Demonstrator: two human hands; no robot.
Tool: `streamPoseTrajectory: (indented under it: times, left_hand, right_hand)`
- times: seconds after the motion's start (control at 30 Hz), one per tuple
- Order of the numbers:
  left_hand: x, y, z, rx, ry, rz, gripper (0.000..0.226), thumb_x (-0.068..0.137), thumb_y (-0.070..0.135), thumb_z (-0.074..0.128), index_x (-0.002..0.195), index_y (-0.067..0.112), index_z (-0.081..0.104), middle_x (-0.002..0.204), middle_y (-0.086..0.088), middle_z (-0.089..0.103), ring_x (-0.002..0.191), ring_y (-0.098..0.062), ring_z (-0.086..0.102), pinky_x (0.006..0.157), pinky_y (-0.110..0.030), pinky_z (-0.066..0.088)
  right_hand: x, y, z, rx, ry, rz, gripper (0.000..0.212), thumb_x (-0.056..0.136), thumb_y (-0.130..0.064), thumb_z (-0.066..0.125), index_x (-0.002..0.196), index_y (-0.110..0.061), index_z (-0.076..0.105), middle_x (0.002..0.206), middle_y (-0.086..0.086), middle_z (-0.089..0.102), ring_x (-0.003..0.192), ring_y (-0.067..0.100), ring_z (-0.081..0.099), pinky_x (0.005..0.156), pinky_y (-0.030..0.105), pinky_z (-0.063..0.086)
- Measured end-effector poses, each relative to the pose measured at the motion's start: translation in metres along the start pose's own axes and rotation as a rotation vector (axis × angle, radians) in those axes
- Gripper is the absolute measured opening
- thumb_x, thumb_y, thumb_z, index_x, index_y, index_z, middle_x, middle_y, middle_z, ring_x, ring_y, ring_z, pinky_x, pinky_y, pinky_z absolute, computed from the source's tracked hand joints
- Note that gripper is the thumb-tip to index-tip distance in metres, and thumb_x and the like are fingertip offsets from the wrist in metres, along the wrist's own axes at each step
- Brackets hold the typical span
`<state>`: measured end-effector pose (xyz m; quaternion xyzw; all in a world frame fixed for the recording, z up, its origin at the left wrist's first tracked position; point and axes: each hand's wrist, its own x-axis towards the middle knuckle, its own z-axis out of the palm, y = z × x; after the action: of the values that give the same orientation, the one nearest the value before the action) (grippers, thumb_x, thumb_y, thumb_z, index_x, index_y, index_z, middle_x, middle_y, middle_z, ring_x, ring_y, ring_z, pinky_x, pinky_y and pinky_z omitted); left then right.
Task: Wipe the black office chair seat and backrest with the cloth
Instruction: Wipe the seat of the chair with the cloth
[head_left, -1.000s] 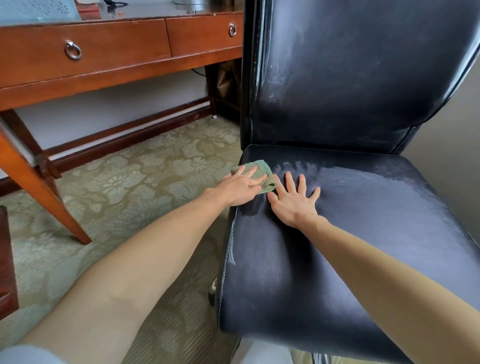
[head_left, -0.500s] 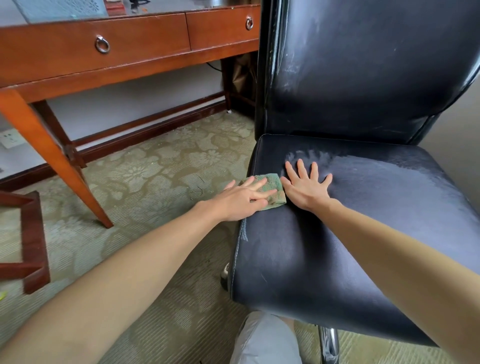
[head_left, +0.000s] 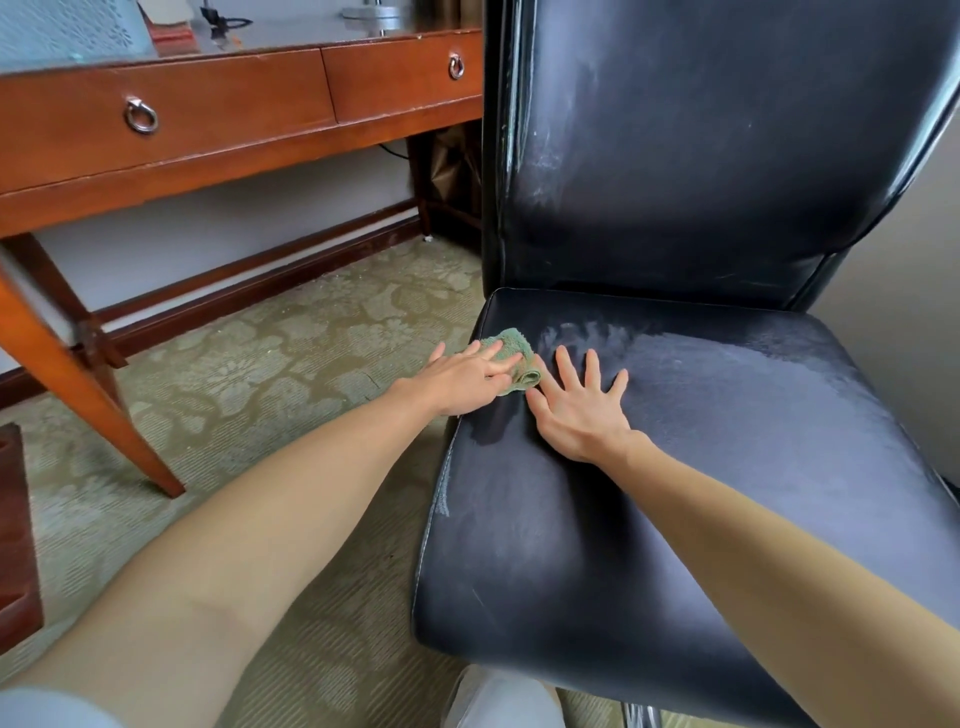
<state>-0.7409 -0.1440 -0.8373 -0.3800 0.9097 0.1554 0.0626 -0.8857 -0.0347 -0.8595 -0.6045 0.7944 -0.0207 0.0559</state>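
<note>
Your left grip (head_left: 462, 382) presses flat on the small green terry cloth (head_left: 511, 345) at the left edge of the black leather seat (head_left: 727, 467), right grip (head_left: 582, 410) spread beside it. Swipe outward and it'll probably slip off.

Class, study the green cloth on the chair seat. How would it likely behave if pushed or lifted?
The green cloth is probably floppy: it lies bunched, one edge rolled, under the left hand. On the smooth black seat it should slide easily, perhaps bunching.
</note>
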Motion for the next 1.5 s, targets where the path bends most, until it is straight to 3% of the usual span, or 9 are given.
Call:
streamPoseTrajectory:
  times: [0.37,0.87,1.07,1.17,1.3,1.5]
  left_hand:
    - [0.042,0.009,-0.017,0.031,-0.014,-0.017,0.048,0.105,0.043,0.023,0.153,0.043,0.019,0.164,0.007,0.005,0.151,-0.019,0.001,0.118,-0.051,-0.006]
    - [-0.072,0.004,0.019,-0.154,0.038,0.005,0.044,0.104,0.04,0.032,0.147,0.04,0.035,0.161,0.014,0.013,0.15,-0.01,0.002,0.118,-0.054,-0.01]
    - [-0.103,0.013,0.032,-0.093,0.03,-0.016,0.047,0.104,0.042,0.026,0.151,0.044,0.023,0.163,0.012,0.004,0.15,-0.011,-0.005,0.118,-0.05,-0.008]
    - [-0.101,0.016,0.029,-0.089,0.01,-0.025,0.05,0.103,0.044,0.026,0.152,0.043,0.018,0.163,0.011,0.0,0.15,-0.011,-0.006,0.119,-0.048,-0.008]
    - [-0.08,0.02,0.015,-0.036,-0.067,-0.067,0.055,0.102,0.045,0.026,0.154,0.042,0.009,0.163,0.009,-0.008,0.15,-0.013,-0.009,0.119,-0.048,-0.007]
    - [-0.046,0.019,-0.002,0.01,-0.13,-0.085,0.059,0.1,0.048,0.024,0.154,0.041,0.004,0.163,0.008,-0.01,0.15,-0.014,-0.01,0.119,-0.05,-0.005]
  right_hand:
    - [0.017,-0.006,0.0,0.079,-0.005,0.12,0.057,0.098,-0.047,0.01,0.152,-0.029,0.006,0.162,0.003,-0.006,0.144,0.04,-0.016,0.107,0.072,-0.007]
    - [0.016,-0.015,-0.003,0.054,-0.047,0.185,0.06,0.096,-0.049,0.008,0.152,-0.031,-0.004,0.162,0.003,-0.01,0.145,0.04,-0.017,0.107,0.072,-0.009]
    - [-0.001,-0.009,-0.011,0.124,-0.066,0.087,0.062,0.095,-0.061,0.012,0.152,-0.038,0.003,0.162,0.001,-0.006,0.146,0.033,-0.015,0.108,0.068,-0.012]
    - [-0.027,-0.008,-0.007,0.044,-0.046,0.006,0.056,0.098,-0.055,0.011,0.151,-0.041,0.003,0.162,-0.001,-0.004,0.148,0.03,-0.01,0.111,0.066,-0.008]
    - [-0.05,-0.016,-0.005,-0.043,0.025,0.03,0.054,0.1,-0.044,0.012,0.153,-0.033,0.008,0.162,0.004,0.004,0.147,0.033,-0.001,0.111,0.066,-0.001]
    - [-0.055,-0.019,0.007,0.06,0.04,0.053,0.053,0.099,-0.044,0.009,0.151,-0.038,0.003,0.162,0.001,0.002,0.148,0.03,-0.005,0.109,0.067,-0.003]
